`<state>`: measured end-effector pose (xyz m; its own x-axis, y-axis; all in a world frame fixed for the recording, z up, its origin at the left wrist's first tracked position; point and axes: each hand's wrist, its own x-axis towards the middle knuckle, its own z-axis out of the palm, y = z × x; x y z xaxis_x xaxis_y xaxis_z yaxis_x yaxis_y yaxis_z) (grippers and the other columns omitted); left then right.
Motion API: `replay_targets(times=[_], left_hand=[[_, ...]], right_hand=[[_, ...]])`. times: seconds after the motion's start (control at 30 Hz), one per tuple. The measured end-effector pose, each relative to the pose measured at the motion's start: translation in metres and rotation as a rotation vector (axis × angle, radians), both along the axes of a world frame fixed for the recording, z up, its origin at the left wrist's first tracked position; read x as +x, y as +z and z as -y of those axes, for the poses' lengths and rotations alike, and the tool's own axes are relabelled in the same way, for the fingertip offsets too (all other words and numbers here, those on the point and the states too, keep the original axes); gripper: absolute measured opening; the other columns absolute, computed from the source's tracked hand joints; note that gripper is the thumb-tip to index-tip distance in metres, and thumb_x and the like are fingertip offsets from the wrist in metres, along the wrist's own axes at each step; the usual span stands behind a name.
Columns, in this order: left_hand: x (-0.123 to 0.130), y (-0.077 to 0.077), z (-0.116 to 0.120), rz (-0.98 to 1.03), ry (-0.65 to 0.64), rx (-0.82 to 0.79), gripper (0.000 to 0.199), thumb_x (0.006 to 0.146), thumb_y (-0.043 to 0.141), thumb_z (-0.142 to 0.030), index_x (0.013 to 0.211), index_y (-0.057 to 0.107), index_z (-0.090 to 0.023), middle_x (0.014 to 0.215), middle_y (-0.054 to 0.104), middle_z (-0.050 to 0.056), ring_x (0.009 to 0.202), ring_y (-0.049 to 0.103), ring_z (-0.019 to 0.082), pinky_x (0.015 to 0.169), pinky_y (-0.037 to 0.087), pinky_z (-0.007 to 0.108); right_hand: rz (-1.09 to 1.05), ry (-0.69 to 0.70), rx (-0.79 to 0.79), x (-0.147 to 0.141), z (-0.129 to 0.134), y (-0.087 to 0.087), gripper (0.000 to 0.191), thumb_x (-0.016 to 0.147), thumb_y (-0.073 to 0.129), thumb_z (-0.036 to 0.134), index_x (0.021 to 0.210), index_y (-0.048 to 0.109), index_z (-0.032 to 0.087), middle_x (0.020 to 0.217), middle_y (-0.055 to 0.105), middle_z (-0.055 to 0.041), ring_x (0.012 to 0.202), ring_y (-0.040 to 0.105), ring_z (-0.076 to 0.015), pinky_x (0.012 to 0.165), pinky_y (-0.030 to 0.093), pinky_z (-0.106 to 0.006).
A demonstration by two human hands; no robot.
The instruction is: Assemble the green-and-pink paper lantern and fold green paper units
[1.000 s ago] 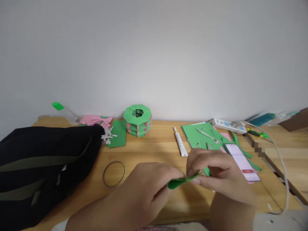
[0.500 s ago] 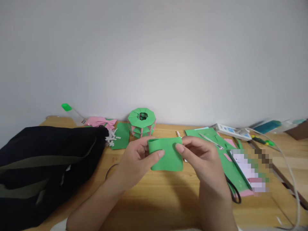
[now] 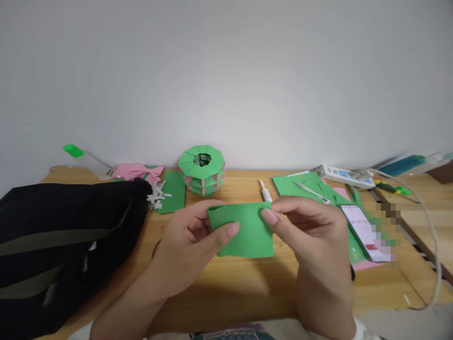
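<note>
Left hand (image 3: 193, 248) and right hand (image 3: 313, 236) pinch folded green paper (image 3: 250, 236).

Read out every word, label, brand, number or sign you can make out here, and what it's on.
No text is readable.
Phone: screen print, too blurred.
White tube: printing too small.
Small label beside the pink paper: too small.
Held green paper: no writing visible on the facing side.

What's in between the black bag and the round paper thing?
In the head view, white paper scraps and then a green card lie between the black bag and the round paper thing.
</note>
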<state>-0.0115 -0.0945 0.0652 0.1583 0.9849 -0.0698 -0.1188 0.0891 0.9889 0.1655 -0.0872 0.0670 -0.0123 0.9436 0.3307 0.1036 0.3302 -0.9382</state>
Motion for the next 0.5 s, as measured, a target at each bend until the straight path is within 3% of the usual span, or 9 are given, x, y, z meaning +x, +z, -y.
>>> replay_targets(times=[0.5], left_hand=[[-0.0002,0.0003,-0.0012,-0.003,-0.012,0.025,0.012,0.074,0.071,-0.026,0.084,0.071,-0.019,0.069,0.072,0.001,0.06,0.064,0.013,0.052,0.051,0.019]], right_hand=[[0.058,-0.029,0.054,0.0012,0.0008,0.0026,0.011,0.075,0.072,0.015,0.074,0.07,0.026,0.059,0.063,0.0053,0.053,0.056,-0.0081,0.05,0.049,-0.02]])
